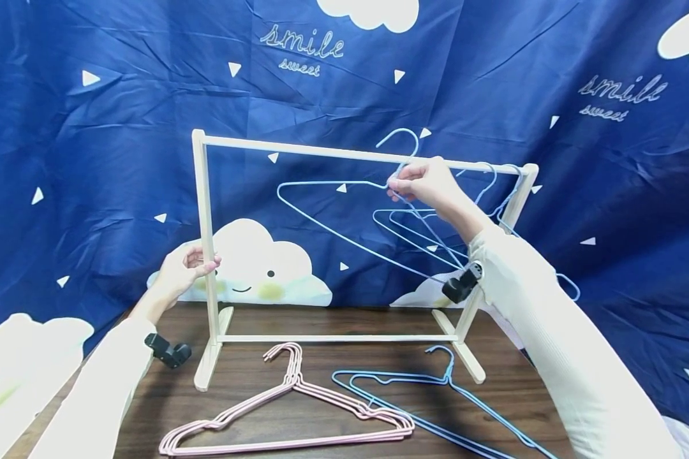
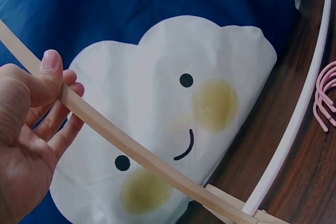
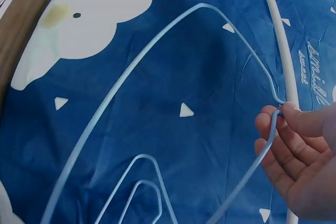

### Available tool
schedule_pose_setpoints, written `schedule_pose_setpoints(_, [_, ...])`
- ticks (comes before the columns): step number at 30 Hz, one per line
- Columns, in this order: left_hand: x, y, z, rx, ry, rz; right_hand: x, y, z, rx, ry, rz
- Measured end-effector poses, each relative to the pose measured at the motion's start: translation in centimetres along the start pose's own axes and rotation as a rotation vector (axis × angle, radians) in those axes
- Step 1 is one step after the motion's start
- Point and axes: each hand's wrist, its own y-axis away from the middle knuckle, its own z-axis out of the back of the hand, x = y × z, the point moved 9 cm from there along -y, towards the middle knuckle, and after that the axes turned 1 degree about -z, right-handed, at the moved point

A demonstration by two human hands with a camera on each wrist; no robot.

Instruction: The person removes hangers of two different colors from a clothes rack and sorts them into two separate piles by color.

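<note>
My right hand [image 1: 422,180] pinches a blue clothes hanger [image 1: 327,183] by the neck, just below its hook. The hook rises above the rack's top rail [image 1: 298,148], and the hanger's body hangs below the rail. In the right wrist view, thumb and fingers close on the bent wire [image 3: 274,121]. On the left, my left hand [image 1: 185,268] grips the wooden rack's upright post [image 1: 206,223] between thumb and fingers. The left wrist view shows the thumb in front of the post [image 2: 131,153] and fingers behind it.
More blue hangers [image 1: 494,185] hang at the rail's right end. On the brown table [image 1: 321,357] lie several stacked pink hangers [image 1: 293,382] and, to their right, blue hangers [image 1: 436,380]. A blue curtain [image 1: 132,127] with clouds stands behind the rack.
</note>
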Motion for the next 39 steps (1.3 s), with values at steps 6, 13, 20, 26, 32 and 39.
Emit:
schedule_pose_setpoints(6, [-0.1, 0.0, 0.0, -0.001, -0.018, -0.007, -2.9, 2.4, 0.7, 0.064, 0.003, -0.033])
schedule_pose_setpoints(13, [-0.7, 0.2, -0.1, -0.002, -0.009, -0.014, -6.8, 5.5, -0.2, 0.123, 0.088, -0.069])
schedule_pose_setpoints(20, [-0.6, 0.2, -0.1, 0.005, -0.025, -0.013, -12.0, 9.0, -1.8, 0.183, 0.117, -0.103])
schedule_pose_setpoints(26, [-0.5, 0.2, -0.1, 0.003, -0.032, -0.011, -17.2, 12.1, -3.3, 0.252, 0.025, -0.211])
schedule_pose_setpoints(32, [-0.4, 0.2, 0.0, 0.0, -0.017, -0.004, -21.9, 14.8, -4.7, 0.299, -0.022, -0.319])
schedule_pose_setpoints(39, [-0.4, 0.1, -0.1, -0.003, -0.038, 0.001, -25.5, 17.1, -5.8, 0.332, -0.05, -0.357])
